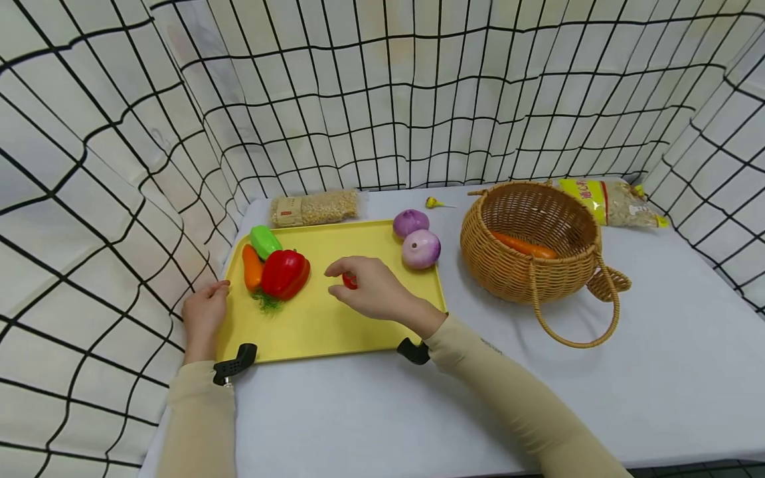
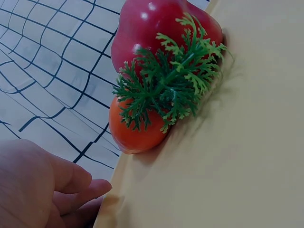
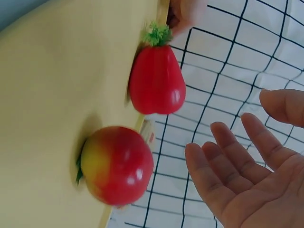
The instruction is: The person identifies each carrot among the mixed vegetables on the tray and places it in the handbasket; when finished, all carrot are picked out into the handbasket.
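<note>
My right hand point(image 1: 373, 289) hovers over the middle of a yellow tray point(image 1: 335, 335), thumb and fingers spread apart. Below it lies a round red fruit point(image 1: 350, 280), mostly hidden there; the right wrist view shows it red and yellow with green leaves, apart from the fingers. At the tray's left rim, my left hand point(image 1: 204, 315) rests its fingertips against the edge; some of its fingers are hidden. Near that hand a red bell pepper point(image 1: 286, 274), an orange carrot point(image 2: 137, 135) with a leafy green top point(image 2: 171, 80) and a green vegetable point(image 1: 265, 242) lie together.
Two purple onions point(image 1: 421, 249) sit at the tray's right end. A wicker basket point(image 1: 502, 282) stands to the right, with a carrot point(image 1: 526, 247) inside. Behind are a bag of grains point(image 1: 313, 208), a small yellow-and-red item point(image 1: 431, 202) and another bag point(image 1: 618, 202). Black netting surrounds the table.
</note>
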### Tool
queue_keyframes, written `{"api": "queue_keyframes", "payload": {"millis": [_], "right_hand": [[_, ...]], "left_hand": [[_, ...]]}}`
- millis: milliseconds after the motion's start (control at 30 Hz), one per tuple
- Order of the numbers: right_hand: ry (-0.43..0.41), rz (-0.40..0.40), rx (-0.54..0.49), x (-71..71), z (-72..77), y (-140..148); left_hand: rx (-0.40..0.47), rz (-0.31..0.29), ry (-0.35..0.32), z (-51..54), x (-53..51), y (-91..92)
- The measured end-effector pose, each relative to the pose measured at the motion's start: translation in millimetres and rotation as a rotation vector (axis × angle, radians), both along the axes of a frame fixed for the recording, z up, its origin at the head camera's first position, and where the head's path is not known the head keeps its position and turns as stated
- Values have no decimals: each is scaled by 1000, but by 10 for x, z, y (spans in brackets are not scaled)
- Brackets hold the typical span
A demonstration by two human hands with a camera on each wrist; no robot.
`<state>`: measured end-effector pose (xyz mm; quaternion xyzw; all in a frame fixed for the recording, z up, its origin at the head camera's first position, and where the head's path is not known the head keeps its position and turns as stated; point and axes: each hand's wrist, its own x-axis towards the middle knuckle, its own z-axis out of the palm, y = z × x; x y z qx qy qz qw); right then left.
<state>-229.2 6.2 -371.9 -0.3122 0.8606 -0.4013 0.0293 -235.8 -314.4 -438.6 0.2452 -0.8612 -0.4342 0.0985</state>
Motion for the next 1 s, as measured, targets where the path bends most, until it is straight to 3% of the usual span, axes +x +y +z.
{"api": "queue_keyframes", "payload": {"millis": [300, 767, 1000], "right_hand": [[-15, 38, 37, -70, -65, -414], [-140, -25, -64, -166, -164, -825], [-233, 50, -138, -139, -213, -1056]], "left_hand": [[14, 9, 18, -2, 0, -29], [-1, 7, 33, -11, -14, -39], [12, 10, 14, 1, -5, -29]]}}
